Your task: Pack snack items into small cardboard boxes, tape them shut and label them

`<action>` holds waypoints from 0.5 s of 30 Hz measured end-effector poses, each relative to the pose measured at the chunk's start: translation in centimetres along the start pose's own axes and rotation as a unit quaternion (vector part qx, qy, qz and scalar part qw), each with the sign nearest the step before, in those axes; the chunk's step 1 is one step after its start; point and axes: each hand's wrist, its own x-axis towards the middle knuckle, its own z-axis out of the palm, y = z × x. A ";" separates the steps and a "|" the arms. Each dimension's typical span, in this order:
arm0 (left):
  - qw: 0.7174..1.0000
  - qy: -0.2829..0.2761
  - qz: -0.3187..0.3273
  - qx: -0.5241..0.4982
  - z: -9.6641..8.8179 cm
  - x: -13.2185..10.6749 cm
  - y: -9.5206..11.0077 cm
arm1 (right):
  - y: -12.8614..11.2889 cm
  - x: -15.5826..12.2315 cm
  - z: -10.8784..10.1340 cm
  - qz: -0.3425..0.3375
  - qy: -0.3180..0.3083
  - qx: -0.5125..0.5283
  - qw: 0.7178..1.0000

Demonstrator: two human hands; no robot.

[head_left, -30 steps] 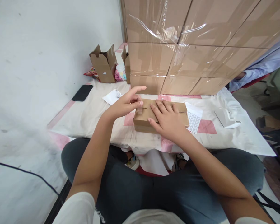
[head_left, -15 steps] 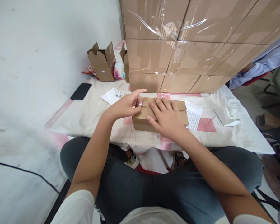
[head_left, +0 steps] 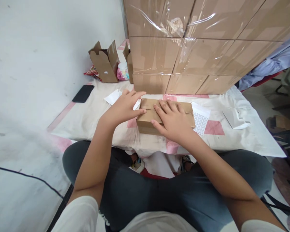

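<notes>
A closed brown cardboard box (head_left: 148, 124) lies on the cloth-covered table in front of me, a seam running along its top. My right hand (head_left: 171, 120) rests flat on the lid, fingers spread. At the box's left end is my left hand (head_left: 125, 108), its thumb tip by the top corner and its fingers apart from the thumb. I see nothing held in it. Partly under the left hand is a white paper (head_left: 111, 97). A sheet of printed labels (head_left: 200, 118) sits against the box's right end.
Taped cardboard boxes (head_left: 157, 56) form a tall wall behind. At the back left stand an open carton (head_left: 103, 66) and a colourful packet (head_left: 122, 71). A black phone (head_left: 83, 93) lies near the white wall, a white folded item (head_left: 235, 118) on the right. Another person's sleeve (head_left: 268, 69) shows at right.
My left hand has shifted slightly left and opened from curled fingers, uncovering the box's left top corner. My right hand stays flat on the lid.
</notes>
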 end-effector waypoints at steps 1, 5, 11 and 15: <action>1.000 0.007 -0.013 -0.006 0.1 0.1 -0.2 | 0.0 0.0 0.0 0.000 0.000 0.002 1.000; 0.993 0.029 -0.047 -0.104 1.5 1.2 -1.4 | 0.1 0.0 0.1 -0.001 0.006 0.011 1.000; 0.950 0.088 -0.116 -0.276 4.8 3.4 -2.3 | 0.3 0.1 0.3 -0.001 0.018 0.023 1.000; 0.929 -0.027 -0.084 -0.359 4.2 3.0 -3.0 | 0.2 0.0 0.3 0.006 0.022 0.031 0.999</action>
